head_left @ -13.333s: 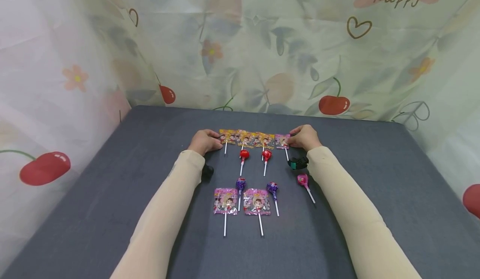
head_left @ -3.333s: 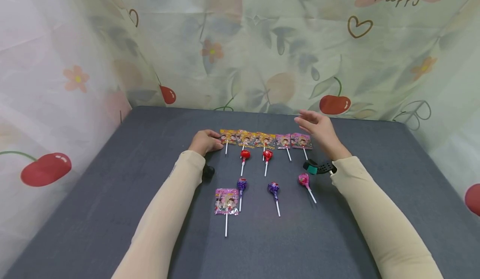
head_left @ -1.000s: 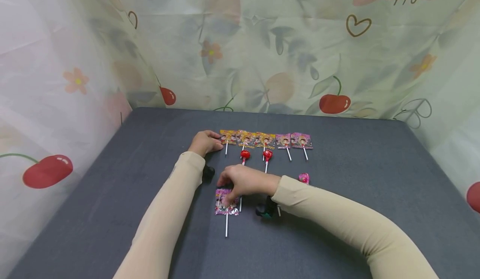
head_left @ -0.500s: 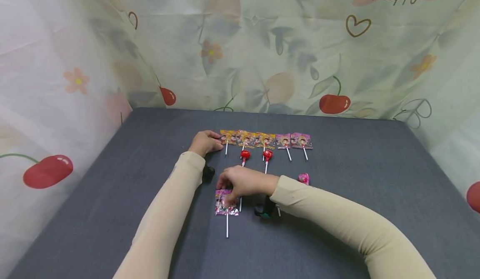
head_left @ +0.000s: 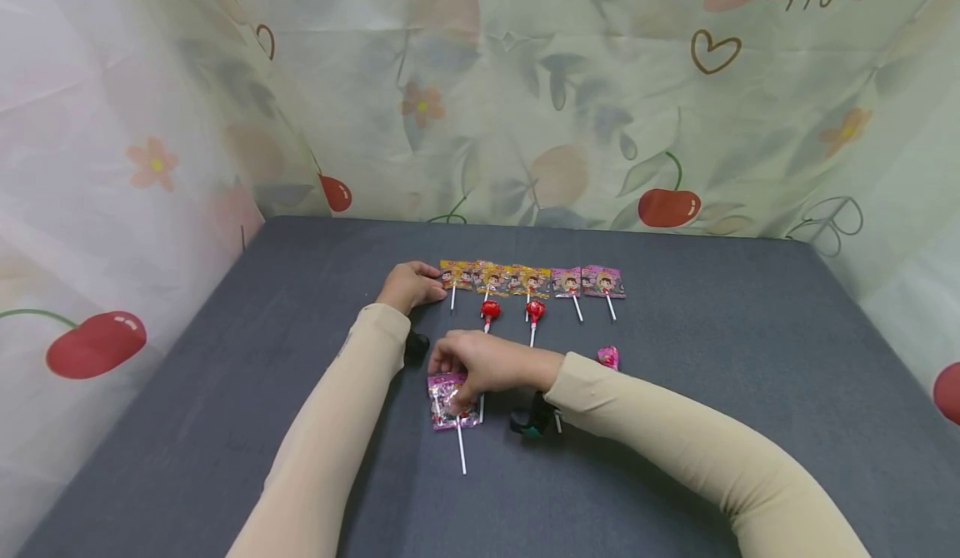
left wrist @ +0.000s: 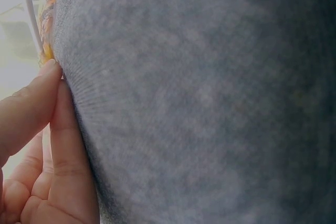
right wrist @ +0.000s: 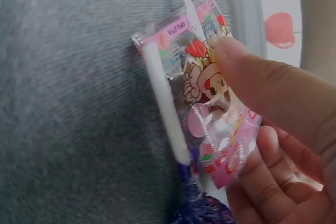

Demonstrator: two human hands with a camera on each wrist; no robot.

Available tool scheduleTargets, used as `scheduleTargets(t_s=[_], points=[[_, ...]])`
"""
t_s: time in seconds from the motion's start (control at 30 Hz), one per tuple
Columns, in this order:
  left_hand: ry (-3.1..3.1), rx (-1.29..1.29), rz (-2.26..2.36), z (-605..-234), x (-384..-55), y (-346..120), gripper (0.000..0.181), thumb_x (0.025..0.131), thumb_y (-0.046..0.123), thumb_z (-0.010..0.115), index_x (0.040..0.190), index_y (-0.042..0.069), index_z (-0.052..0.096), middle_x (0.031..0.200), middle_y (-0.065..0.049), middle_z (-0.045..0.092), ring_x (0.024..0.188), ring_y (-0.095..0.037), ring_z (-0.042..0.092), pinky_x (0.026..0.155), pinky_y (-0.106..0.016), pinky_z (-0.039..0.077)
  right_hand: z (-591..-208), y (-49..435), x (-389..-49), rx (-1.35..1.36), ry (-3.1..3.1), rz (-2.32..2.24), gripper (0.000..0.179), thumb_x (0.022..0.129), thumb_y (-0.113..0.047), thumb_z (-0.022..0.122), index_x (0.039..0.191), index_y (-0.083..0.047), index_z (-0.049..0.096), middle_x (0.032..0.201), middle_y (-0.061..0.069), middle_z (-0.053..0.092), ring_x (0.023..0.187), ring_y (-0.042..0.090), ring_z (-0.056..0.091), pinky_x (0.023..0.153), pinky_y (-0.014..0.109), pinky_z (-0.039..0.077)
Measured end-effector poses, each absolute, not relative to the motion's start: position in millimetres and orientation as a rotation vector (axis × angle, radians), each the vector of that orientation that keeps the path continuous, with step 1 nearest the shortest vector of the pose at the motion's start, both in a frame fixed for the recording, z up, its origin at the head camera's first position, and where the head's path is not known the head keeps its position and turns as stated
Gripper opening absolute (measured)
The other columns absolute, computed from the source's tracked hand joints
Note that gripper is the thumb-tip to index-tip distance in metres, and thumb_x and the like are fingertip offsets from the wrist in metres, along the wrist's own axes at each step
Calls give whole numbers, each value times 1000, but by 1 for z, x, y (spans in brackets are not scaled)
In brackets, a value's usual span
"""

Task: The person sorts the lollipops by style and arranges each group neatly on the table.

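Note:
My left hand rests at the left end of the far row, its thumb and index fingertip pinching the edge of a yellow-wrapped lollipop; a bit of that yellow wrapper shows at the fingertips in the left wrist view. Nearer me, my right hand grips a flat pink-wrapped lollipop by its wrapper. The right wrist view has the thumb across the pink wrapper, other fingers behind it. Beside it lies a purple lollipop, mostly covered by the right hand in the head view.
The row continues rightward with yellow lollipops and two pink ones. In front lie two red ball lollipops. Under the right forearm, a round pink lollipop is partly hidden, as is another stick. All lie on a dark grey table.
Earlier, a second pink lollipop went from the front to the row's right end. The right hand then came back to the remaining front one, whose wrapper and stick have just tilted. Left hand stays.

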State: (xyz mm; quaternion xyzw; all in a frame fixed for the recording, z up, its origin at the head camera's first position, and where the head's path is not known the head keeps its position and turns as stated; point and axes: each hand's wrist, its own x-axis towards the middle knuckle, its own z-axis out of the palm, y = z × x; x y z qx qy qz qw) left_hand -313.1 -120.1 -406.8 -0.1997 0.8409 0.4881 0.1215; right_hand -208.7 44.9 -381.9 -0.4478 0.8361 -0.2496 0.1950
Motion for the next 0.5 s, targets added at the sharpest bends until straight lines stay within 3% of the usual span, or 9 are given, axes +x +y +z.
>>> scheduleTargets(t_s=[0.3,0.5], points=[[2468,-554,1402,-406,-313,-121,39,81,4,77,118,11,66,114,-8,68,97,-17,58,85,-31,46,-371,52,-205,-1243,2314,-871,40,74,-15,85,109,-12,65,102,1,60,95,10,53,85,24,46],[2463,-546,1405,-407,-314,-121,39,82,4,76,119,11,65,113,-9,69,96,-17,60,83,-30,48,-366,59,-201,-1304,2313,-960,39,75,-17,84,109,-13,66,101,-2,61,93,9,54,82,22,47]])
